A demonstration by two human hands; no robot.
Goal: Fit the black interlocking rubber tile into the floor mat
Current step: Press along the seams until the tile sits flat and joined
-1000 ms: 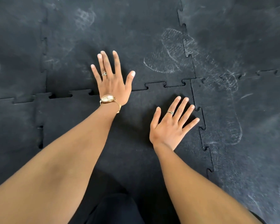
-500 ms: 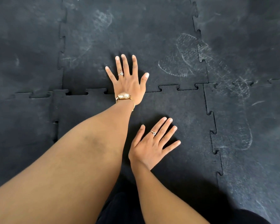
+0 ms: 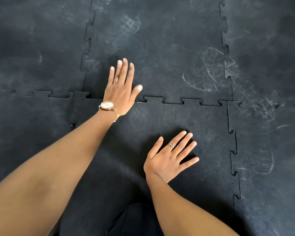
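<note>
The black interlocking rubber tile lies flat in the floor mat, its toothed far edge meshed with the tile beyond and its right edge meshed with the tile on the right. My left hand, wearing a gold watch and a ring, lies flat and open across the far seam, fingers on the neighbouring tile. My right hand, with a ring, rests palm down with fingers spread on the middle of the tile. Neither hand holds anything.
Black puzzle-edged tiles cover the whole floor in view. Dusty white shoe prints mark the tiles to the far right. A dark-clothed knee shows at the bottom between my forearms.
My left hand slid a little along the far seam and its fingers drew closer together. My right hand stayed flat on the tile. The camera view shifted.
</note>
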